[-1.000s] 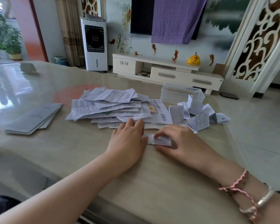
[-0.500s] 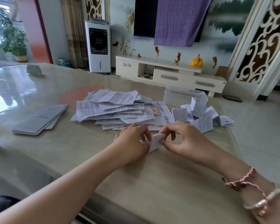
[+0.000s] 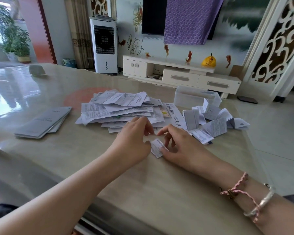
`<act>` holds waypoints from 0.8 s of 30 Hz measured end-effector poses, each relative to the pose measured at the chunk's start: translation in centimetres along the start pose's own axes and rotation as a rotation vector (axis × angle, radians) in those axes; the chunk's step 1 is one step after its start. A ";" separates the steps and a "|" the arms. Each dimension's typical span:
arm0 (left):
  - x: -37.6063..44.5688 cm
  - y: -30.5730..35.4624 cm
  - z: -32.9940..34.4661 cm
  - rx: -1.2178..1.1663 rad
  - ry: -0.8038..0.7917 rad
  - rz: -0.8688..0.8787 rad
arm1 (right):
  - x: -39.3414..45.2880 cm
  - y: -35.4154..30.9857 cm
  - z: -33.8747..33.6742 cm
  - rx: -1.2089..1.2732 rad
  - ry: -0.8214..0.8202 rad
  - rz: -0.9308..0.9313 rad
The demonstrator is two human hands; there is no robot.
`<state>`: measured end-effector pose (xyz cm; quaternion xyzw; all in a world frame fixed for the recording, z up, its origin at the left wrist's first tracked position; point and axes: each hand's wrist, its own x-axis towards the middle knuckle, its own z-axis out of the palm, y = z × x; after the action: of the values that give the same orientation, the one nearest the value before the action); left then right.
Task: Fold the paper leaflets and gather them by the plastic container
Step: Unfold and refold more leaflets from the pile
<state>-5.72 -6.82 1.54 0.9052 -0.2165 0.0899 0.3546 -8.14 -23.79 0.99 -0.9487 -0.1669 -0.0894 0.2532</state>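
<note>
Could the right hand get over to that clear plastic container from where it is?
Probably yes. The right hand grips a small folded leaflet, and only low folded leaflets lie between it and the plastic container.

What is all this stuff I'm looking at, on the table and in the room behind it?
small folded leaflet: one, white, between both hands near the table's front.
unfolded leaflets: a loose heap, white with print, mid-table.
folded leaflets: several, white, right of the heap, by the container.
plastic container: one, clear, far right of the table.
booklets: a small stack, grey, left on the table.
table: one, glossy beige.
air cooler: one, white, by the back wall.
TV cabinet: one, cream.
purple cloth: one, hung over the screen.
potted plant: one, green, far left.
left hand: pinches the leaflet.
right hand: pinches the leaflet; bracelets on the wrist.
</note>
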 end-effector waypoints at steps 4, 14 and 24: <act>-0.1 0.3 0.4 0.090 -0.102 -0.008 | -0.4 -0.2 0.1 -0.016 0.047 0.008; 0.0 -0.1 0.0 0.023 -0.215 -0.060 | -1.1 0.2 -0.3 -0.164 0.040 0.018; -0.1 -0.1 0.3 0.038 -0.208 -0.134 | -1.3 0.8 -0.5 -0.010 0.073 -0.071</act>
<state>-5.77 -6.91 1.20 0.9285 -0.1896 -0.0240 0.3185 -9.10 -25.04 0.73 -0.9396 -0.1908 -0.1336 0.2508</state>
